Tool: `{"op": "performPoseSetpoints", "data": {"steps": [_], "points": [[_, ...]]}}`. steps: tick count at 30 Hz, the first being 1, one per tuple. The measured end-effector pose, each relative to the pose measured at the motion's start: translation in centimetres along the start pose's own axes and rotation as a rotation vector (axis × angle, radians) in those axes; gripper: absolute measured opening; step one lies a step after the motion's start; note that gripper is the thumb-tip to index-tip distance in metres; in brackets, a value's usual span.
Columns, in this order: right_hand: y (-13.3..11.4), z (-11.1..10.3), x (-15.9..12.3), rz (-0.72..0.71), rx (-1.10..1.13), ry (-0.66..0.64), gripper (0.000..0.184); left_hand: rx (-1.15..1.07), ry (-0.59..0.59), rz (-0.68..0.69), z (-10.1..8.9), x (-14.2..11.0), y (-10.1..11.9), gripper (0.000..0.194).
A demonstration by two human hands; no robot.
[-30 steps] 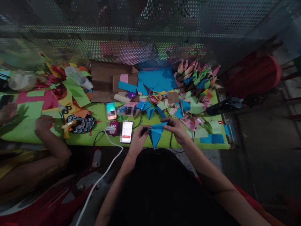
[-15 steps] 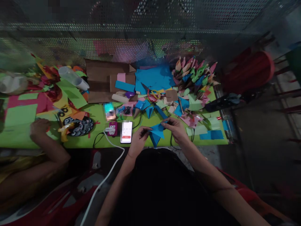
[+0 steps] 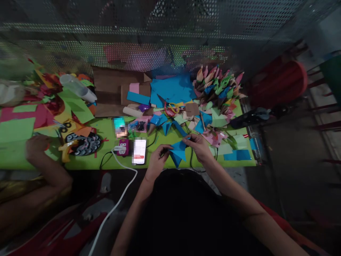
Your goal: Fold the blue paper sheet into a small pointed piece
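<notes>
While left grip (image 3: 157, 160) and right grip (image 3: 200, 148) pinch paper (image 3: 178, 151), phone (image 3: 141, 148) lies leftward; scissors (image 3: 170, 106) beyond.

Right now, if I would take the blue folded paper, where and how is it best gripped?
Probably pinch the blue folded paper lightly by its lower tips, from the near side: the left hand and right hand hold its upper corners, while the tips, pointing to this side, look free.
</notes>
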State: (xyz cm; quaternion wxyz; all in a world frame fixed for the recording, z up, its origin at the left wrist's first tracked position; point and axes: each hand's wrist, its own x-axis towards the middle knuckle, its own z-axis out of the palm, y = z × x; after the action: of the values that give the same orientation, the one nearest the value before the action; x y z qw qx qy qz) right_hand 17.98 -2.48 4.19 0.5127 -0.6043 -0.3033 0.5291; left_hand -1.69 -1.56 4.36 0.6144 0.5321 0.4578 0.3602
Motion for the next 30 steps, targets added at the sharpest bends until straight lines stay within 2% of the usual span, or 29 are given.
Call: {"op": "performPoseSetpoints", "data": {"steps": [5, 9, 19, 23, 30], "points": [[-0.4, 0.1, 0.0, -0.016, 0.031, -0.021, 0.037, 0.001, 0.004, -0.024, -0.1, 0.2, 0.3, 0.012], [-0.9, 0.2, 0.0, -0.024, 0.058, -0.03, 0.033, 0.057, 0.006, 0.022, -0.3, 0.6, 0.6, 0.012], [-1.2, 0.4, 0.1, -0.07, 0.012, 0.068, 0.036, 0.185, 0.014, 0.038, -0.3, 1.4, 0.5, 0.013], [-1.2, 0.1, 0.2, -0.065, -0.032, 0.065, 0.035, 0.194, 0.005, 0.035, -0.5, 1.4, 0.4, 0.013], [-1.3, 0.0, 0.2, -0.138, 0.006, 0.089, 0.04, 0.2, 0.004, 0.038, 0.0, 1.4, 0.7, 0.011]]}}
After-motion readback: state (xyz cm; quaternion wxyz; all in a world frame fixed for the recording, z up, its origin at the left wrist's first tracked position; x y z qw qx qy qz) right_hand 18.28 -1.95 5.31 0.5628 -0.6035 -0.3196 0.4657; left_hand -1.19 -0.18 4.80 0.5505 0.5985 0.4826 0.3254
